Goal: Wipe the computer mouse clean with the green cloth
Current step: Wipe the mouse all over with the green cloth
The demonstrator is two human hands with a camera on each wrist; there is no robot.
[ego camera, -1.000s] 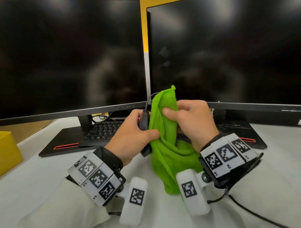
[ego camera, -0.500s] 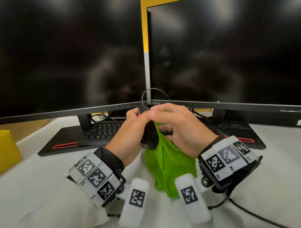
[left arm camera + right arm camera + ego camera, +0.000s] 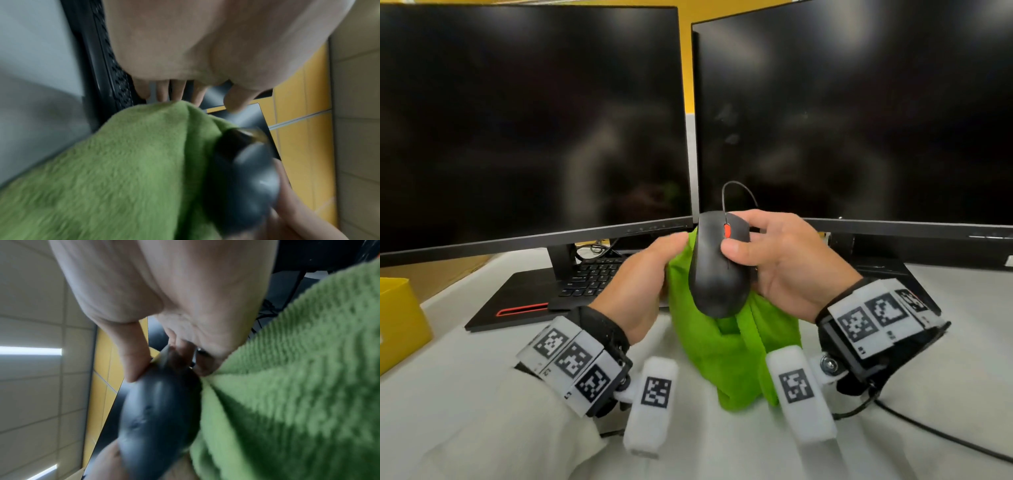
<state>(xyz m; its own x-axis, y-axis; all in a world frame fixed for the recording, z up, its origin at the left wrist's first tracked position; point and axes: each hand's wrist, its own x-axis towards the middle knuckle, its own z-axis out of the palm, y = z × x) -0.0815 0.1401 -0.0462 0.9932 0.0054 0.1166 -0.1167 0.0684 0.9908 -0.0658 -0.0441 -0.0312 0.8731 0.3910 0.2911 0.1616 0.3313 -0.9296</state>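
Mouse held up in right hand, green cloth bunched beneath it.

The right hand (image 3: 787, 263) pinched the computer mouse (image 3: 717, 265) by its sides, thumb on top, top shell facing the camera, likely to expose it for wiping. The green cloth (image 3: 726, 356) hung at 6 o'clock of the mouse, above the desk (image 3: 448, 394). The left hand (image 3: 640, 284), at 9 o'clock, touched the cloth with fingers fairly straight, no clear grip. Underside of the mouse hidden; wrist views blurred.
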